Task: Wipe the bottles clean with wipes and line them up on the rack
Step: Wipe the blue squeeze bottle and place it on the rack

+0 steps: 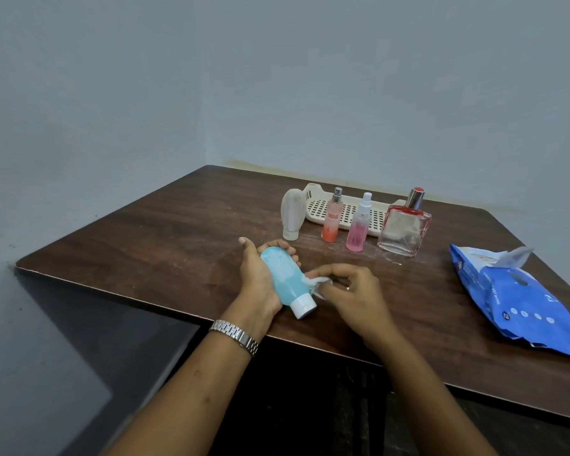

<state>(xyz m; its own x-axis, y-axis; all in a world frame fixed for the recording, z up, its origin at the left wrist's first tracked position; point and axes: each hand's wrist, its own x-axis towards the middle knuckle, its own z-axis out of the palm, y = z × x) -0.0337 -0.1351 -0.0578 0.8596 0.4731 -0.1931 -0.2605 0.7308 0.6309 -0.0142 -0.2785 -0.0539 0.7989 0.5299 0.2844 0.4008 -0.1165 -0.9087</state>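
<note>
Left hand (260,278) wraps its fingers round the blue bottle (285,279) near the worktop's (145,232) front edge; right hand (352,291) pinches a white wipe (316,281) against its side.

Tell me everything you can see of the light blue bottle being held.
The light blue bottle looks like opaque plastic, flattish, with a round white cap, closed. It lies tilted, cap toward the person. Whitish smears show on its far half. The left hand holds it from beneath, fingers curled round the base end, over the table. The right hand pinches a white wipe against its side near the cap.
</note>
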